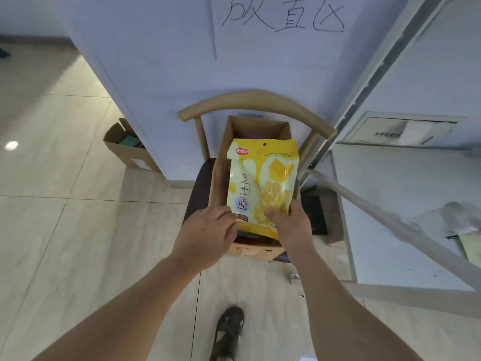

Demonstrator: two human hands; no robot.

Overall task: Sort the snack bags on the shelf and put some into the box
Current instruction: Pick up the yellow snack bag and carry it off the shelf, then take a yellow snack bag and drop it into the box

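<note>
Closest to the person, both hands are on the near end of the snack bag (261, 183). The left hand (205, 235) is at the bag's near left corner, with its fingers (226, 213) curled onto the edge. The right hand (291, 225) is at the bag's near right corner, its thumb on the front of the bag and its other fingers behind, so it is pinching the bag. Both hands are about the same way from the bag, so neither one is closer.

The bag is yellow and white. Its long side points away from the hands, over the open box (229, 136). The far end of the bag reaches almost to the far wall of the box.

The box sits on the seat of a chair (250, 100). To go in, I think the bag has to drop straight down, as it already lines up with the long way of the box.
</note>
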